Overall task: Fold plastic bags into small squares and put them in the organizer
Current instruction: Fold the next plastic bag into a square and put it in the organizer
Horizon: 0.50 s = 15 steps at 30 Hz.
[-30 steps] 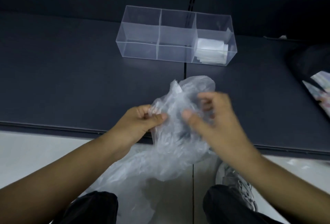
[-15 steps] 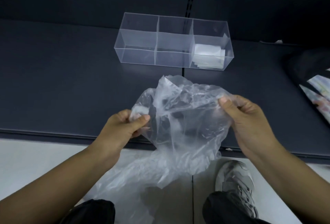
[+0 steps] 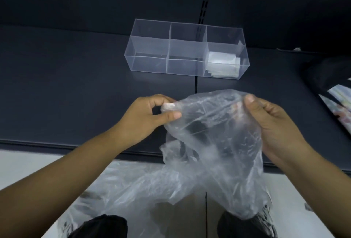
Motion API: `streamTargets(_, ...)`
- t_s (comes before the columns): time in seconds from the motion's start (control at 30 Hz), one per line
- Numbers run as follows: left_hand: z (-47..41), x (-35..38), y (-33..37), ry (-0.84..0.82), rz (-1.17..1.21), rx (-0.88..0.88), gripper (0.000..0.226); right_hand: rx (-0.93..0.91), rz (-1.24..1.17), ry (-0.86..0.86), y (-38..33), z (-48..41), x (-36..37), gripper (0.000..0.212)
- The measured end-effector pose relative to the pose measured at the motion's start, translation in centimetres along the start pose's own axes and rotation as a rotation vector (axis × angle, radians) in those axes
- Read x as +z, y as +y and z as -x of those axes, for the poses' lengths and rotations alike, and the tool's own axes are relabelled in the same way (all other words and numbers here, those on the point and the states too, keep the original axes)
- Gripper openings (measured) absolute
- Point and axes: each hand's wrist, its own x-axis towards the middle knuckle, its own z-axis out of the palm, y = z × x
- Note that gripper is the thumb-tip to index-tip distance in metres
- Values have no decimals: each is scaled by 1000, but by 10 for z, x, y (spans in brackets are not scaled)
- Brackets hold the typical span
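Head view: left hand and right hand each pinch the top edge of the bag, which hangs crumpled over the shelf edge, at 6 o'clock from the organizer. Judging by the wrinkles, pull it taut, then lay it flat before creasing.

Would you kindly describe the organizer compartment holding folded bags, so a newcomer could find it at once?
On the dark shelf stands a clear organizer with three compartments in a row. Look at its right-end compartment: it alone holds white folded bags, while the other two look empty.
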Motion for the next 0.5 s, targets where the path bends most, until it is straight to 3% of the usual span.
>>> streamTargets(0.13,9,-10,-4,96,71,-46,38,-4,47,136,-5,-8,-11,25)
streamTargets(0.3,22,-6,-1,89,157,-88,51,-68,102,195,-5,-19,-19,20)
streamTargets(0.4,26,-4,-1,91,149,-112,53,-149,306,341,-3,-22,-17,21)
streamTargets(0.5,27,-13,-6,130,131,-194,64,-228,493,379,-7,-26,-16,19)
